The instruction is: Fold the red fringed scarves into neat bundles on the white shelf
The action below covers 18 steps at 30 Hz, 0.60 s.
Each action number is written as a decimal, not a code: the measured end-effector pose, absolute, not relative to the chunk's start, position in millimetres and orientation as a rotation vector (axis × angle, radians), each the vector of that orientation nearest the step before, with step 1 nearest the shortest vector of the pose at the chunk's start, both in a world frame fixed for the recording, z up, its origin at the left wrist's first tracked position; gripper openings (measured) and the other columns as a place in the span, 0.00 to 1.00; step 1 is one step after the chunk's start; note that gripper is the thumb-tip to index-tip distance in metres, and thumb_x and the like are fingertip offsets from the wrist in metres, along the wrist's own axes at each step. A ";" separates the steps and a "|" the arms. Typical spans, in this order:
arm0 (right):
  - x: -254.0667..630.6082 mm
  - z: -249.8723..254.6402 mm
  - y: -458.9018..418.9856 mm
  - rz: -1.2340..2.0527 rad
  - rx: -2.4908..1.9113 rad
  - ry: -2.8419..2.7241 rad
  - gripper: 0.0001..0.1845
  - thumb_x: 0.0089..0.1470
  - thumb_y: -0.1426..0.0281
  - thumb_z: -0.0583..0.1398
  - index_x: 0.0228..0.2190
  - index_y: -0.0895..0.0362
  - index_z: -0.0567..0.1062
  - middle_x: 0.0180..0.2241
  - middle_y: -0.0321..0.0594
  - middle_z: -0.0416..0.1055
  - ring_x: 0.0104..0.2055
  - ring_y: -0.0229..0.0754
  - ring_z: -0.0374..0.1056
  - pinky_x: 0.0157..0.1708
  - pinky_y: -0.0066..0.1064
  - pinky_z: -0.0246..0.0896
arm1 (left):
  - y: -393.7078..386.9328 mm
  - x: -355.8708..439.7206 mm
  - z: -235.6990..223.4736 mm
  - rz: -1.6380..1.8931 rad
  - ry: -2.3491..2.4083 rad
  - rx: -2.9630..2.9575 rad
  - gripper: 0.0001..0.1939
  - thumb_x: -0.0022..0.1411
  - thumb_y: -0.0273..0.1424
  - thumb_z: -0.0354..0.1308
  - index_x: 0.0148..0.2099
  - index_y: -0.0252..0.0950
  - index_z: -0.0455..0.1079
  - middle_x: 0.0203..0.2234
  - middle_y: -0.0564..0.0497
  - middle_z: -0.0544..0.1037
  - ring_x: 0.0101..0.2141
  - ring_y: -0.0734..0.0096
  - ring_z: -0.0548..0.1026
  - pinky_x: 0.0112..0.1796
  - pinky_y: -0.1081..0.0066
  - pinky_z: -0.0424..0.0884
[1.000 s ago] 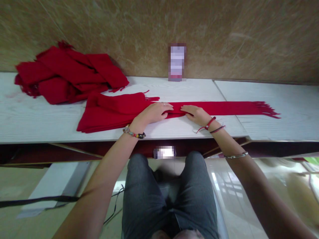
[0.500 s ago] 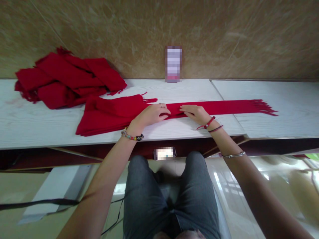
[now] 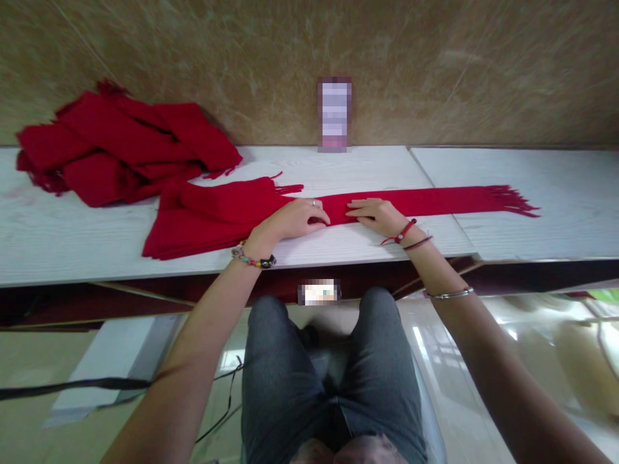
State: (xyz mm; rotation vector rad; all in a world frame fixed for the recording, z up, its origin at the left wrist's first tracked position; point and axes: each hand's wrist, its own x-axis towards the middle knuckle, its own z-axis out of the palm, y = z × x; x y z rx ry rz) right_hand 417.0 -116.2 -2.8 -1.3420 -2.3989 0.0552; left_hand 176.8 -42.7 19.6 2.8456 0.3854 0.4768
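A long red scarf (image 3: 435, 200) lies stretched across the white table (image 3: 72, 232), its fringed end pointing right and its left part folded into a wide stack (image 3: 203, 216). My left hand (image 3: 290, 222) rests on the scarf's middle with its fingers curled down onto the cloth, gripping it. My right hand (image 3: 374, 216) lies just to the right of it, fingers stretched flat on the scarf and pointing left. The fingertips of the two hands are almost touching.
A heap of more red scarves (image 3: 116, 151) sits at the back left against the brown wall. A small upright card (image 3: 334, 115) leans on the wall behind the hands. A second white tabletop (image 3: 556, 219) adjoins on the right. My knees are under the table edge.
My hands have drawn slightly closer together on the scarf's middle. The scarf and the heap lie as before; only the view has shifted a little.
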 end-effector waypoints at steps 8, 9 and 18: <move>412.9 2.0 -123.2 0.070 -1.388 -2.392 0.20 0.57 0.70 0.51 0.49 0.53 0.73 0.54 0.42 0.67 0.58 0.46 0.60 0.55 0.47 0.55 | -44.5 178.1 20.0 0.445 0.368 2.803 0.12 0.62 0.32 0.51 0.39 0.34 0.74 0.39 0.46 0.74 0.40 0.67 0.71 0.46 0.66 0.65; 411.7 3.5 -124.9 0.077 -1.413 -2.394 0.20 0.57 0.69 0.51 0.50 0.53 0.72 0.55 0.42 0.65 0.59 0.47 0.59 0.55 0.51 0.52 | -45.1 178.2 20.4 0.448 0.361 2.786 0.12 0.62 0.32 0.50 0.39 0.34 0.74 0.42 0.46 0.73 0.42 0.66 0.71 0.48 0.65 0.65; 414.3 1.4 -126.0 0.175 -1.436 -2.378 0.17 0.55 0.69 0.52 0.42 0.53 0.77 0.51 0.42 0.70 0.58 0.48 0.60 0.56 0.53 0.48 | -46.7 175.4 24.8 0.112 0.400 2.683 0.13 0.65 0.32 0.46 0.46 0.36 0.69 0.56 0.48 0.66 0.57 0.65 0.61 0.56 0.64 0.56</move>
